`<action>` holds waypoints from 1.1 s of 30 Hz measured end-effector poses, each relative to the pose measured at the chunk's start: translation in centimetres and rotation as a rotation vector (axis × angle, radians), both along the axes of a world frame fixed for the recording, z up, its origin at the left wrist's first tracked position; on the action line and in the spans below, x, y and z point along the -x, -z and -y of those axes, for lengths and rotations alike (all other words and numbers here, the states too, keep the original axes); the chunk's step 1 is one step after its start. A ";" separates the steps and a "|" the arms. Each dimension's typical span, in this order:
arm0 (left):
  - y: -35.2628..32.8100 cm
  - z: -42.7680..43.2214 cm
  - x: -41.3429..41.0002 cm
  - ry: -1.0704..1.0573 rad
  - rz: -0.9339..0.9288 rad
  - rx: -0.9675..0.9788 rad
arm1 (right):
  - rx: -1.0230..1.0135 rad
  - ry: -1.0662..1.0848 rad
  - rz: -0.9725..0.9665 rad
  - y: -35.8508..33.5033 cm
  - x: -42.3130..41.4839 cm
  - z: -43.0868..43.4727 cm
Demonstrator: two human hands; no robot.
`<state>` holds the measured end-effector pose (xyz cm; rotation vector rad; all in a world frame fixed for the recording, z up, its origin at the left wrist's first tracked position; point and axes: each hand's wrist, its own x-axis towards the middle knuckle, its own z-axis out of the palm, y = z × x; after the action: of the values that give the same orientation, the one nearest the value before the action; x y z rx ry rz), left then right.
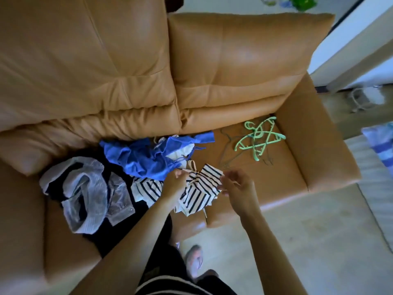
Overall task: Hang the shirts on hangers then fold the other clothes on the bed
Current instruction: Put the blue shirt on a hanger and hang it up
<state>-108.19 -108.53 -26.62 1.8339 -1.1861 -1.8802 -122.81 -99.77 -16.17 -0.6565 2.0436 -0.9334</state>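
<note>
Left hand: your left hand (pixel 175 185) reaches in over the seat, fingers curled, tips pinching a fold of the striped shirt (pixel 202 188) near its top.
Right hand: your right hand (pixel 237 188) is level with the left, fingers bent, thumb and fingertips pinching the shirt's right edge.
Striped shirt: white with dark stripes, crumpled, stretched between your 2 sets of fingertips; its lower part hangs below them onto the front of the seat, and more striped cloth lies under your left wrist.
Blue garment: the blue garment (pixel 148 158) is bunched in a heap just beyond your left fingertips, touching the striped shirt's top edge.
Grey shirt: the grey shirt (pixel 89 192) lies rumpled well to the left of your left fingers, on top of a black cloth (pixel 119 228).
Black cloth: spread over the seat and its front edge, under your left forearm.
Green hangers: the green hangers (pixel 258 138) lie in a tangle beyond your right fingers, off to the right, in the seat's far corner.
Wire hangers: thin wire hangers (pixel 228 154) lie just beyond your right fingertips, between them and the green ones; how many, you cannot tell.
Sofa: the tan sofa (pixel 234 60) bears all of this; its back cushions rise beyond both hands.
Floor: pale floor (pixel 297 241) lies below your right forearm, with a slipper (pixel 194 260) on it between your arms.
</note>
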 end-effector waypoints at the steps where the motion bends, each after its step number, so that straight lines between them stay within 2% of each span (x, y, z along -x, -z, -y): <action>1: 2.0 1.0 -0.2 0.001 0.061 -0.022 | -0.015 -0.006 0.023 0.8 0.0 1.4; 6: 10.7 4.5 -1.7 0.067 0.326 -0.061 | -0.071 -0.088 0.112 5.8 -1.6 8.0; 10: 14.7 6.7 -2.3 0.094 0.440 -0.104 | -0.117 -0.170 0.183 9.9 -3.1 11.7; 14: 19.4 8.7 -2.9 -0.052 0.312 -0.248 | -0.169 -0.232 0.234 13.4 -3.6 13.0; 18: 24.1 10.2 -2.7 -0.190 0.249 -0.424 | -0.225 -0.270 0.205 15.3 -2.2 12.3; 20: 24.2 10.6 -2.1 -0.321 0.171 -0.498 | -0.256 -0.252 0.197 15.8 -0.9 11.9; 21: 23.8 10.8 -1.8 -0.348 0.150 -0.477 | -0.264 -0.239 0.198 15.8 -0.4 11.8; 26: 19.6 10.3 -0.4 -0.301 0.269 -0.078 | -0.264 -0.197 0.203 15.0 1.3 11.8; 33: 5.5 9.7 0.6 -0.404 0.169 0.300 | -0.210 -0.220 0.340 10.5 1.2 15.6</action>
<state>-108.77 -118.18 -32.11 1.9124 -0.9871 -1.2790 -123.98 -115.41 -26.65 -0.5530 1.6988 -0.6420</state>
